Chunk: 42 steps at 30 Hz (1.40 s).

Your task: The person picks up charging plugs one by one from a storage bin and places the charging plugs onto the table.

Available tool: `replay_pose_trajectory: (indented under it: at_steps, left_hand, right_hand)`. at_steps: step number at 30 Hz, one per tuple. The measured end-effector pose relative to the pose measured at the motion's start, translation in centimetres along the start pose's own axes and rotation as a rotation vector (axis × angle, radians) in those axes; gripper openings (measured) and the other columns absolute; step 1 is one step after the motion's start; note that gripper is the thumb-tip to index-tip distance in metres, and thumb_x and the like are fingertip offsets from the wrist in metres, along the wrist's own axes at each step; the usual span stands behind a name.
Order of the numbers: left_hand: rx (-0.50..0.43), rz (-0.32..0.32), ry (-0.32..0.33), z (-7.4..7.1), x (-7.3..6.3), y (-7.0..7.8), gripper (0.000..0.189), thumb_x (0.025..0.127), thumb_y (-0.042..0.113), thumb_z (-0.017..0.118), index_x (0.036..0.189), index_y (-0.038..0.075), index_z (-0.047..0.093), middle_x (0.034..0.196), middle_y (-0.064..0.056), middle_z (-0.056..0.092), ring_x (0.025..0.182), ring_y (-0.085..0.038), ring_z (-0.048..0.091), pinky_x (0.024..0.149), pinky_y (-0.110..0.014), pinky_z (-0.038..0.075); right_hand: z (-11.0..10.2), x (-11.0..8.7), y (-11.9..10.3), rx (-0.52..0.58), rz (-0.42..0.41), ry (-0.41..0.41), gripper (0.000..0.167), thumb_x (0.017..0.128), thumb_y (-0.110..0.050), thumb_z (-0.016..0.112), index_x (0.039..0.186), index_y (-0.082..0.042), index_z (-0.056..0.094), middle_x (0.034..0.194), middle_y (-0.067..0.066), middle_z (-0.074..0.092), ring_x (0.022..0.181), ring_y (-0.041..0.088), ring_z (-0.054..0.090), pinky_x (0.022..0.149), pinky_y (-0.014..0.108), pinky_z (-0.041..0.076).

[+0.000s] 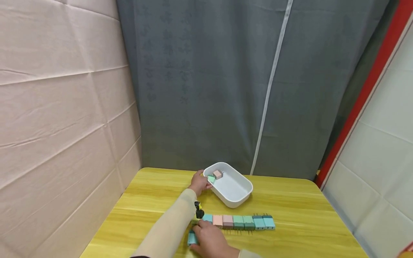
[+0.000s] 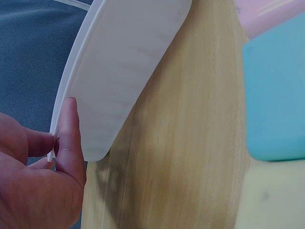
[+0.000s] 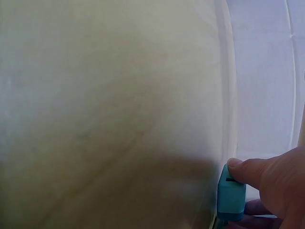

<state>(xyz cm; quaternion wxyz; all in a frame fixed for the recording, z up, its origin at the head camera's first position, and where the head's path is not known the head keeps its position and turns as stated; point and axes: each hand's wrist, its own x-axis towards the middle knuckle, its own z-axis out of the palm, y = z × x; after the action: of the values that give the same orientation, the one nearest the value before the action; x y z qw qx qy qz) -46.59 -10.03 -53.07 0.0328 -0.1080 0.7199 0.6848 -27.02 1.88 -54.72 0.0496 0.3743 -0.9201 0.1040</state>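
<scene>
My left hand (image 1: 198, 182) pinches the left rim of a white plastic bin (image 1: 235, 185), thumb on one side and fingers on the other, as the left wrist view shows. Inside the bin, at its left end, lie a mint green block (image 1: 211, 178) and a pale pink block (image 1: 218, 174). Low in the head view, my right hand (image 1: 213, 240) grips a teal block (image 3: 232, 196) near the left end of a row of blocks. Its thumb presses the top of that block, and other fingers show behind it. My left forearm and right hand hide part of the row's left end.
Blue, pink, mauve, green (image 1: 248, 223) and light blue blocks (image 1: 269, 223) run side by side to the right, several with thin prongs. They lie on the yellow wood-grain table (image 1: 300, 204). A grey curtain (image 1: 209, 89) hangs behind the table's far edge.
</scene>
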Motion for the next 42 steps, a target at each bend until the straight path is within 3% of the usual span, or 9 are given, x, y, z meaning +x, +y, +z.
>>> replay_pose_trajectory:
  at_steps: [6,14,20,27,33,38,42]
  left_hand:
    - [0.005,-0.001,0.003,0.0,-0.4,0.2,0.065,0.108,-0.004,0.053,0.17,0.007,0.039,0.122,-0.024,0.065,0.078,-0.02,0.073,0.077,-0.029,0.069]
    - [-0.001,-0.01,0.008,0.1,0.3,0.2,0.069,0.105,-0.007,0.053,0.17,0.006,0.038,0.135,-0.027,0.062,0.078,-0.019,0.074,0.074,-0.029,0.069]
    - [-0.007,-0.007,0.007,0.2,0.5,0.1,0.07,0.103,-0.009,0.051,0.171,0.006,0.038,0.136,-0.028,0.061,0.077,-0.019,0.073,0.073,-0.029,0.069]
    - [-0.009,-0.005,0.008,0.2,0.3,0.1,0.071,0.102,-0.009,0.051,0.17,0.006,0.038,0.133,-0.028,0.062,0.075,-0.019,0.072,0.072,-0.029,0.069]
    - [-0.004,-0.003,0.01,0.2,0.1,0.2,0.07,0.103,-0.008,0.053,0.17,0.007,0.039,0.135,-0.027,0.062,0.076,-0.019,0.073,0.073,-0.029,0.069]
    - [-0.004,0.012,0.003,0.1,0.0,0.3,0.068,0.104,-0.007,0.053,0.169,0.005,0.039,0.125,-0.027,0.065,0.075,-0.019,0.073,0.077,-0.032,0.069]
    - [-0.006,0.023,-0.009,0.0,0.0,0.1,0.065,0.105,-0.007,0.053,0.168,0.003,0.04,0.115,-0.026,0.067,0.074,-0.02,0.073,0.077,-0.033,0.069]
  right_hand:
    - [0.3,0.1,0.2,0.003,-0.008,-0.002,0.051,0.094,-0.054,0.086,0.125,-0.015,0.078,0.119,-0.006,0.069,0.105,0.006,0.063,0.085,0.024,0.061]
    - [0.6,0.0,0.4,0.006,-0.034,0.033,0.051,0.095,-0.054,0.086,0.125,-0.014,0.078,0.116,-0.004,0.068,0.101,0.007,0.062,0.082,0.024,0.06]
    - [0.7,-0.1,0.6,0.037,-0.028,0.024,0.052,0.095,-0.055,0.085,0.127,-0.015,0.078,0.114,-0.006,0.065,0.096,0.005,0.059,0.079,0.023,0.059]
    - [0.0,-0.6,1.1,0.127,0.027,-0.018,0.056,0.093,-0.059,0.085,0.127,-0.016,0.075,0.11,-0.008,0.06,0.087,0.001,0.051,0.073,0.023,0.056]
    - [-1.5,-1.4,2.1,0.172,0.062,0.056,0.051,0.092,-0.06,0.085,0.114,-0.015,0.075,0.1,-0.012,0.056,0.08,0.002,0.048,0.066,0.022,0.052]
    - [-3.5,-1.2,3.9,0.223,0.166,0.106,0.044,0.094,-0.057,0.084,0.107,-0.015,0.076,0.096,-0.01,0.058,0.077,0.004,0.051,0.065,0.027,0.054]
    - [-5.3,-0.5,6.0,0.263,0.242,0.174,0.034,0.097,-0.045,0.085,0.104,-0.013,0.076,0.096,-0.006,0.063,0.08,0.008,0.059,0.071,0.033,0.06]
